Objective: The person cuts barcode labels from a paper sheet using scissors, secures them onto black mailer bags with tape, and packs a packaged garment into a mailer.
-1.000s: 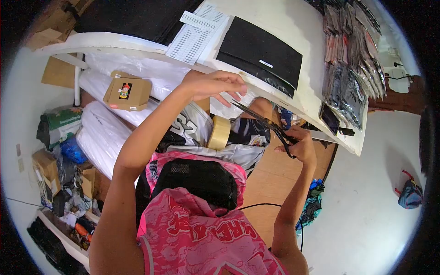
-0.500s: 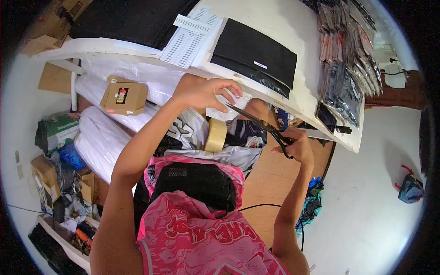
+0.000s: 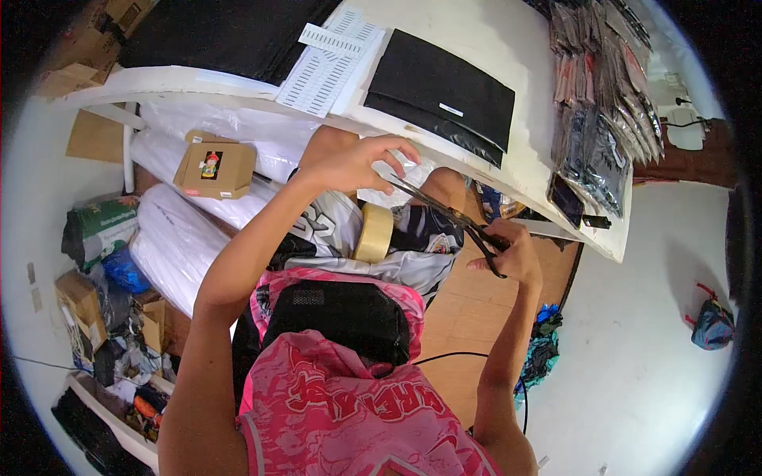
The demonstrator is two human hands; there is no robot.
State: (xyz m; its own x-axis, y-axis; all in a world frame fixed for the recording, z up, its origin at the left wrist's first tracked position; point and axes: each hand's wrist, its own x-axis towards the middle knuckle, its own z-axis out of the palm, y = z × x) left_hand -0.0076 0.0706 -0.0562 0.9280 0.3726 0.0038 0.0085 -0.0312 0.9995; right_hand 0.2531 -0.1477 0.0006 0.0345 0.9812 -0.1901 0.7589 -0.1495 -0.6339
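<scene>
My right hand (image 3: 512, 252) grips a pair of black-handled scissors (image 3: 452, 214), fingers in the loops. The blades point up and left, slightly apart, with their tips close to my left hand (image 3: 361, 165). That hand is curled, thumb and fingers bent toward each other around something pale and thin that I cannot make out. Behind the hands is whitish, see-through material (image 3: 421, 173). A roll of clear tape (image 3: 374, 233) stands on edge on my lap, on the white and dark jersey cloth (image 3: 333, 222).
On the white table (image 3: 468, 47) lie a black pouch (image 3: 440, 95), label sheets (image 3: 329, 67), a phone (image 3: 565, 200) and bagged garments (image 3: 591, 111). A cardboard box (image 3: 214, 168) rests on plastic-wrapped rolls (image 3: 178, 242) at left. A cable (image 3: 452, 356) crosses the floor.
The scissor blades have spread a little further apart, and the handles in my right hand have shifted slightly downward. My left hand stays almost where it was.
</scene>
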